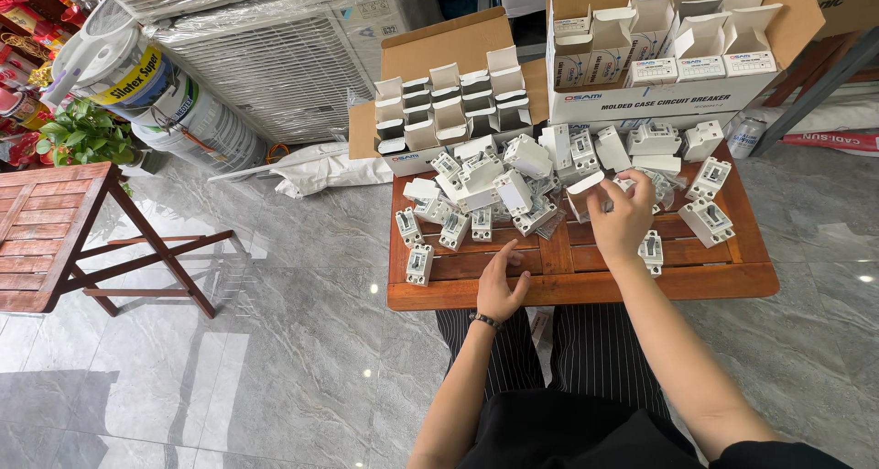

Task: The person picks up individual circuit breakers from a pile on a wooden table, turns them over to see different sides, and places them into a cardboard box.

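In the middle of the frame, the right hand (pixel 623 220) holds a small white box (pixel 584 194) between its bent fingers, just above the wooden table (pixel 586 286). The left hand (pixel 499 286) lies flat and open on the table's near edge, holding nothing. White circuit breakers (pixel 481 190) are piled behind it, toward the upper middle.

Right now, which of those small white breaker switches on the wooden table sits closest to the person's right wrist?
The small white breaker standing alone on the slatted wooden table, just right of the right hand, near the wrist. The others lie farther off, in the pile or at the far right.
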